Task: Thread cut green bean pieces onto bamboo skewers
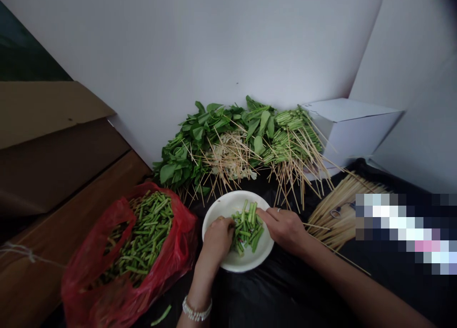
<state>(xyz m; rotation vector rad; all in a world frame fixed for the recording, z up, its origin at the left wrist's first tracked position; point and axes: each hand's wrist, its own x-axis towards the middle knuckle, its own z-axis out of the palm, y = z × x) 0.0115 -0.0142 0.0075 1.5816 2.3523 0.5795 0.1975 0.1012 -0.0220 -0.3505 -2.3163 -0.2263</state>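
Note:
A white bowl point(217, 209) holds several short cut green stems point(244, 235). My left hand point(218, 237) reaches over its left side with the fingers curled together; what they hold, if anything, is hidden. At the right rim, my right hand point(285, 228) is closed around a thin bamboo skewer point(317, 226), whose blunt length sticks out behind the hand to the right. A row of green stem pieces point(252, 213) lies right at its fingertips; whether they are threaded on the skewer cannot be made out.
To the left stands a red plastic bag point(182, 223) full of cut stems. Behind the bowl lie skewered leafy greens point(171, 161), pale pieces on skewers point(232, 152) and skewered green stems point(285, 137). Loose skewers point(332, 209) and scissors point(336, 213) are at right, near a white box point(360, 133).

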